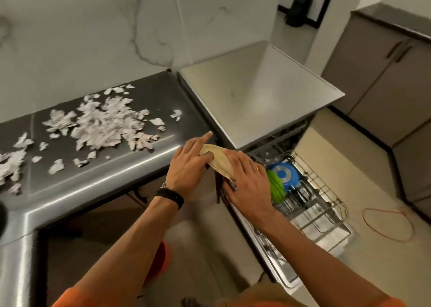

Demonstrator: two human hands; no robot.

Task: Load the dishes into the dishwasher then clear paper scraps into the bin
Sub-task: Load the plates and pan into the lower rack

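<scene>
I am working the dish-loading step, judging by what the head view is showing. Both hands are closing on one pale yellow round plate (219,161), tilted on edge just off the corner of the dark polished stone counter (93,183) and above the near end of the grey wire dishwasher rack (326,190). My left hand (189,169) is curling over the plate's upper rim with the index finger sticking out straight. My right hand (247,183) is wrapping its fingers across the plate's far face. The hands are sitting close together, with only the plate between them.

The rack is standing pulled out over the open door. A blue round plate (283,173) is standing upright in it, with bright green plates (276,185) leaning just in front of that one. The plate in my hands is not yet in a slot.

I am judging the next move to call for lowering the plate edge-first into a free slot beside the green ones, keeping it upright so that it is not knocking its neighbours.

The torn white paper scraps (105,122) are lying scattered over the counter, well apart from my hands, so the clearing part is waiting. A red-orange shape (161,257) is showing on the floor under the counter; I cannot tell whether it is the bin.
</scene>
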